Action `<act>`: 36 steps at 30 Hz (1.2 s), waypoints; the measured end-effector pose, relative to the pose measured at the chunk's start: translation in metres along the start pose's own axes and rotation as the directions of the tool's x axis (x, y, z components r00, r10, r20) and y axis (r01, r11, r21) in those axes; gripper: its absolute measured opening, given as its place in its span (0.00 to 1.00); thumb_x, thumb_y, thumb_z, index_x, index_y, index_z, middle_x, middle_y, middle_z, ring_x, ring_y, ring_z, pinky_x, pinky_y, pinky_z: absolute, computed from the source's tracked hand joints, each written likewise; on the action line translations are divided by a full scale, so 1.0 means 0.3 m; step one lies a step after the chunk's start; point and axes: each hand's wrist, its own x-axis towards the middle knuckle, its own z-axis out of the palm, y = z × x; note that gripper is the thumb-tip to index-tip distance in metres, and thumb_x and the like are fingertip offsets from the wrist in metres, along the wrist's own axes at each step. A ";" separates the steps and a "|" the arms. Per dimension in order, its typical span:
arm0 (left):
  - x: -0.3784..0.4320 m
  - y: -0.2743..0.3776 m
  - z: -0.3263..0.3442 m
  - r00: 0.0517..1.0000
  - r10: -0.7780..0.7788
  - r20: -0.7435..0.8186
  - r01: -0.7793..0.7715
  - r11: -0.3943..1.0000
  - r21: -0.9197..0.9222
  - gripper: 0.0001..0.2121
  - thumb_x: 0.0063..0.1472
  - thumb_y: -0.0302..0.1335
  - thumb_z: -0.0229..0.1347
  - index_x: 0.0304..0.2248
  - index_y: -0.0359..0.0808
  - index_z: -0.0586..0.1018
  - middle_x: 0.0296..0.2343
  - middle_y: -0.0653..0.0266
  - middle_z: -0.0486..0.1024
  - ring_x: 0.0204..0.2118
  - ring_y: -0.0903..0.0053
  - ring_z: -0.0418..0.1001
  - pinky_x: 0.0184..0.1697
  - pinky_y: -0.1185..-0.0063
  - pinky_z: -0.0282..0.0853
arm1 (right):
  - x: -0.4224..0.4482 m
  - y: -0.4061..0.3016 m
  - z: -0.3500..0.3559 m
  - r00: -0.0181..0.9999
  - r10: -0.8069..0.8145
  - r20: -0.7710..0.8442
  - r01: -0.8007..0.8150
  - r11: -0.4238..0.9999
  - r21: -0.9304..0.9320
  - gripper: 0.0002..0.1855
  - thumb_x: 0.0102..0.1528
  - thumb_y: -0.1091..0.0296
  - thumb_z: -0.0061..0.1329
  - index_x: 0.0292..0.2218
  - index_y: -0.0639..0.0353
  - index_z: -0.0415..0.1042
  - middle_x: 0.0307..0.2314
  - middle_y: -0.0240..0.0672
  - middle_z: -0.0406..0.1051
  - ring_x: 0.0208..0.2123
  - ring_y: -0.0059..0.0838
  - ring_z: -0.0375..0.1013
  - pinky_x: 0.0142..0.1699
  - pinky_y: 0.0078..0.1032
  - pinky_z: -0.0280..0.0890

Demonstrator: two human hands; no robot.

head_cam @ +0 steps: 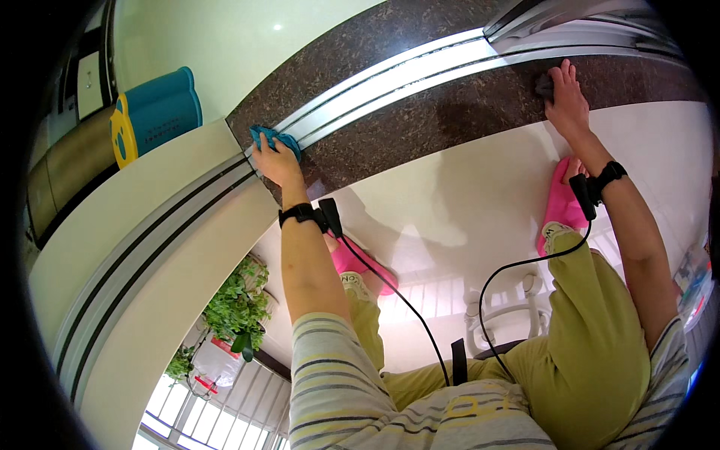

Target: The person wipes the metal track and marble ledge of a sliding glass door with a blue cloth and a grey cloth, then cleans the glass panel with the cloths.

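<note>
My left hand (277, 162) presses a blue cloth (289, 143) onto the left end of a metal sliding-door floor track (360, 107), where it meets the door frame. At the right, my right hand (567, 95) rests on the dark speckled stone threshold (450, 115), with a dark grey wad (544, 87), perhaps a cloth, between its thumb and fingers. The stone in front of the track has a darker patch near its middle. Black straps with cabled devices are around both wrists.
At left stands the door frame (140, 247) with two dark grooves, beside a blue and yellow bin-like object (163, 112). Potted plants (242, 298) are lower left. A white-legged stool (506, 320) is beneath me. A sliding door panel (540, 19) is upper right.
</note>
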 end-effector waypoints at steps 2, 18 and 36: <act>0.023 0.087 0.020 0.970 -0.228 0.081 0.223 0.972 0.072 0.16 0.54 0.28 0.55 0.43 0.35 0.79 0.45 0.44 0.71 0.47 0.53 0.69 0.51 0.64 0.65 | -0.002 0.023 0.003 0.998 0.014 -0.057 -0.018 0.998 -0.065 0.32 0.44 0.77 0.52 0.51 0.55 0.58 0.61 0.53 0.45 0.63 0.52 0.45 0.60 0.42 0.57; 0.080 0.099 -0.019 0.967 0.248 0.060 -0.252 0.965 0.077 0.09 0.56 0.31 0.54 0.35 0.37 0.77 0.34 0.57 0.72 0.38 0.59 0.69 0.37 0.63 0.67 | -0.051 -0.212 -0.041 0.972 -0.223 0.077 0.229 0.970 -0.077 0.28 0.46 0.80 0.50 0.48 0.59 0.57 0.56 0.71 0.46 0.59 0.67 0.49 0.60 0.45 0.56; -0.054 1.101 0.102 0.869 0.494 0.023 -0.454 0.817 -0.356 0.14 0.44 0.27 0.59 0.34 0.39 0.78 0.34 0.60 0.72 0.41 0.62 0.69 0.45 0.66 0.64 | -0.020 -0.289 -0.088 0.968 -0.140 0.206 0.177 0.969 -0.173 0.28 0.46 0.79 0.51 0.48 0.57 0.57 0.57 0.74 0.43 0.61 0.67 0.46 0.61 0.47 0.53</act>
